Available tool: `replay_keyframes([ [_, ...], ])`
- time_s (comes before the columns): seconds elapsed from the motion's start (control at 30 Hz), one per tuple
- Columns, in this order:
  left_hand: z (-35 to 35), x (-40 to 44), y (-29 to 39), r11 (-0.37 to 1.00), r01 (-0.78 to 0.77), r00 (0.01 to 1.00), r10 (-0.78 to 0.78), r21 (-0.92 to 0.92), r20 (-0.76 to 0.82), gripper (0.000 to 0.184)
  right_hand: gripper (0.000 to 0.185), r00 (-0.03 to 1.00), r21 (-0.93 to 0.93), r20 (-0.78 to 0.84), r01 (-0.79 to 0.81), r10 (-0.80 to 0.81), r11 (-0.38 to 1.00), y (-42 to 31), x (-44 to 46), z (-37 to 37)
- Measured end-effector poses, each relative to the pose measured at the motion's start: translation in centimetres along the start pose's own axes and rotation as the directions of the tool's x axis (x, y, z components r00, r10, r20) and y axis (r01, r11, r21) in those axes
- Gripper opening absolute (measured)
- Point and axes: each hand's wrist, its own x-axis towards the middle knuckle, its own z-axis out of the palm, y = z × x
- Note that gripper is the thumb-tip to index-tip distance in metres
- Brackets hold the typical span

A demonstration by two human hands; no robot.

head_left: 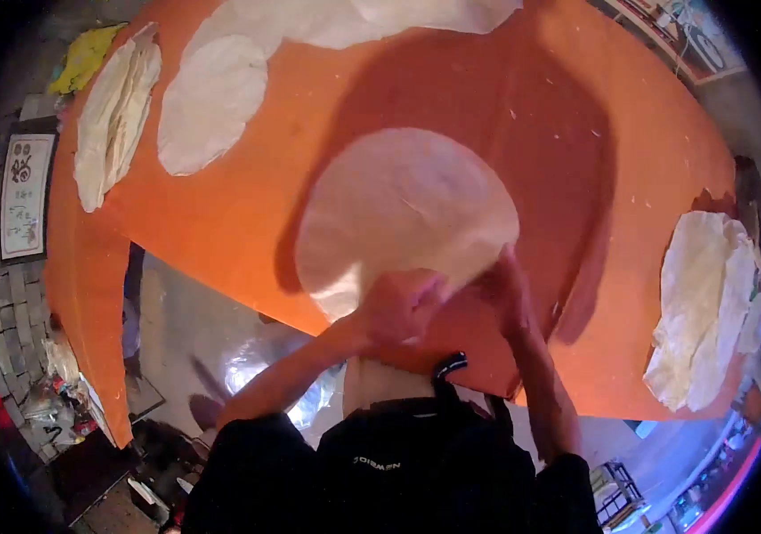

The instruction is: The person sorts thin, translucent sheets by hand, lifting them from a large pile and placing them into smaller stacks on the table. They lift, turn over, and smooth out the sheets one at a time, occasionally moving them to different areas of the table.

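Observation:
A thin, pale round sheet (pixel 407 196) is in front of me over the orange table, its near-left edge bent and catching the light. I cannot make out its exact material. My left hand (pixel 403 304) is closed at the sheet's near edge, fingers curled in. At the right edge, my right hand (pixel 509 294) has its fingertips against the rim and seems to pinch it; part of its grip is in shadow.
The orange tabletop (pixel 647 160) carries a long pale piece (pixel 354 20) at the far side, an oval sheet (pixel 213 107), a folded stack (pixel 121 120) at left and a crumpled sheet (pixel 703 311) at right. A framed sign (pixel 27 196) stands against the brick wall.

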Motion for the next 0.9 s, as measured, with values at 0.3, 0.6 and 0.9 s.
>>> replay_keyframes([
  [0.3, -17.2, 7.8, -22.4, 0.769, 0.233, 0.790, 0.207, 0.596, -0.576, 0.028, 0.036, 0.954, -0.440, -0.199, 0.115, -0.222, 0.891, -0.2, 0.3, 0.0],
  [0.6, -28.6, 8.0, -32.2, 0.364, 0.314, 0.929, 0.074, 0.877, -0.363, 0.023, 0.075, 0.803, -0.586, -0.326, 0.242, -0.499, 0.773, -0.7, -1.0, -9.4],
  [0.9, -27.2, 9.2, -27.7, 0.334, 0.261, 0.948, 0.089, 0.906, -0.306, 0.028, 0.054, 0.674, -0.589, -0.335, 0.396, -0.659, 0.704, -2.0, -1.2, -6.4],
])
